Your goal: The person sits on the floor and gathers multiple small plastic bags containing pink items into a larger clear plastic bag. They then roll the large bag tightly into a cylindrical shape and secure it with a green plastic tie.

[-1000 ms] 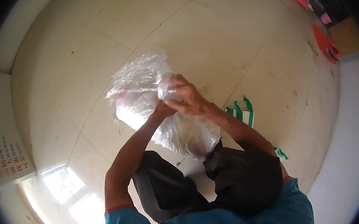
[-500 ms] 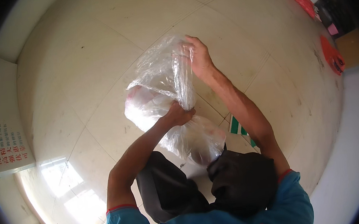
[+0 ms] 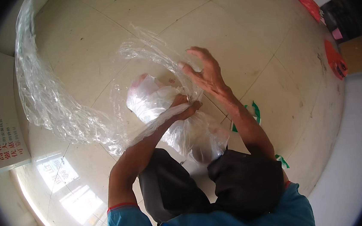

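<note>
A clear plastic bag (image 3: 198,137) with whitish contents lies on the floor in front of my knees. My left hand (image 3: 185,107) is closed round its gathered neck. Beyond that fist bulges a white bundle (image 3: 147,96) in thin plastic, pinkish at its far end. From the grip a long loose sheet of clear plastic (image 3: 56,111) sweeps over my left forearm and up to the far left. Another thin strand curls above the bundle. My right hand (image 3: 207,74) hovers just right of that strand, fingers spread, holding nothing.
Green-and-white scraps (image 3: 255,113) lie by my right forearm. Along the right wall are a red plastic bag (image 3: 334,58), a brown box (image 3: 355,54) and a dark crate (image 3: 340,19). A printed white board (image 3: 4,115) stands at the left. Tiled floor surrounds me.
The bag's loose upper plastic has swung out to the left and over my left forearm. My right hand has let go of it and spread its fingers. My left hand keeps its grip.
</note>
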